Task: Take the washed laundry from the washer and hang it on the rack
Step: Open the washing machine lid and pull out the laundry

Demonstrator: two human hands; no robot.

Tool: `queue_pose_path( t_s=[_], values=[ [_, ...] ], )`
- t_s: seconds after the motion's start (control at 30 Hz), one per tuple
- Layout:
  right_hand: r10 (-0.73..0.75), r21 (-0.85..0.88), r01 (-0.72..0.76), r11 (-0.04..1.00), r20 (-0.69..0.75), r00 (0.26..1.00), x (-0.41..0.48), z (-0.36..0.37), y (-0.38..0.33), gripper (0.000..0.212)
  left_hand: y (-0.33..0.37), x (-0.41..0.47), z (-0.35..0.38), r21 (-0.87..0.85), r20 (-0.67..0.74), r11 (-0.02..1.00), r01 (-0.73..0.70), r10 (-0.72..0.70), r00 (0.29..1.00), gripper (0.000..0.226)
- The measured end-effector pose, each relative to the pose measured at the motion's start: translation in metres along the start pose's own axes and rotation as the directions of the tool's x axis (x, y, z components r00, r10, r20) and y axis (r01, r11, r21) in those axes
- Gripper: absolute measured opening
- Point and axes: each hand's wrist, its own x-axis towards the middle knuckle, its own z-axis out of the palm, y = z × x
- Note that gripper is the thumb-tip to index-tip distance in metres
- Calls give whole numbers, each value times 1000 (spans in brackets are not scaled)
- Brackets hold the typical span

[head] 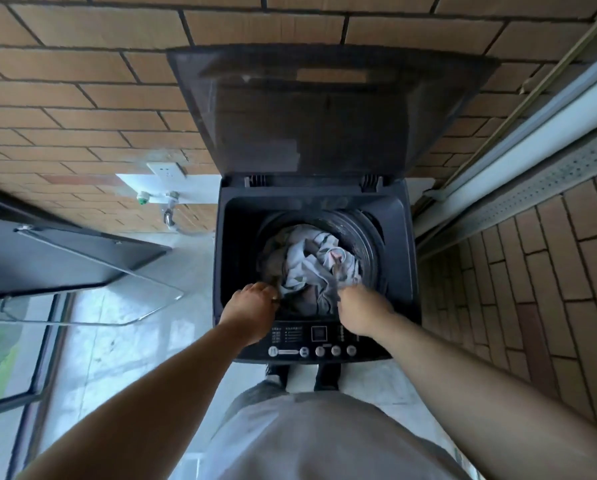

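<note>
A dark top-loading washer [236,237] stands in front of me with its lid [328,109] raised against the brick wall. Inside the drum lies a wad of wet laundry [311,258], mostly a pale patterned cloth mixed with grey pieces. My left hand [252,303] reaches over the front rim and grips the near left edge of the laundry. My right hand [359,306] reaches in beside it and grips a grey fold at the near right. The fingertips of both hands are buried in the cloth.
The washer's control panel [311,341] lies under my wrists. A metal rail of a rack [92,306] runs low at the left, near a dark open window frame [58,254]. A tap and socket [158,188] sit on the wall left of the washer. A brick wall rises at the right.
</note>
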Motion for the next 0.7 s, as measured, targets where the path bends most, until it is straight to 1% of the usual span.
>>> queue_pose_path(
  t_s=[0.07,0.13,0.2,0.3,0.4,0.43,0.47,0.5,0.6,0.63,0.7],
  values=[
    [-21,30,20,999,16,1000,10,20,1,20,-3,4,17,-15,9,1000,16,-16,1000,29],
    [-41,59,41,997,2,999,21,37,-2,26,-7,7,29,6,-5,1000,18,-18,1000,31],
    [-60,109,63,992,-27,998,33,49,-5,33,-12,11,41,51,-39,999,2,1,999,33],
    [-67,161,71,984,-34,997,55,56,-8,30,-22,15,53,167,-93,985,-52,68,993,39],
    [-1,257,1,967,-2,1000,84,59,-11,22,-27,15,64,215,-155,973,-87,122,980,32],
    [30,295,-32,955,10,1000,97,59,-13,21,-28,16,66,208,-173,975,-81,118,978,29],
    [60,336,-64,940,22,998,109,59,-14,25,-28,17,67,198,-188,977,-78,115,975,27],
    [102,388,-114,914,50,993,121,59,-16,32,-28,17,68,187,-198,979,-76,113,974,26],
    [208,538,-264,801,165,964,160,63,-18,58,-31,18,72,161,-229,984,-83,119,966,21],
    [224,554,-291,780,186,957,172,66,-19,66,-32,18,74,151,-243,984,-94,129,961,19],
    [233,534,-314,785,215,948,192,72,-19,78,-34,19,77,144,-271,985,-97,134,953,17]
  ],
)
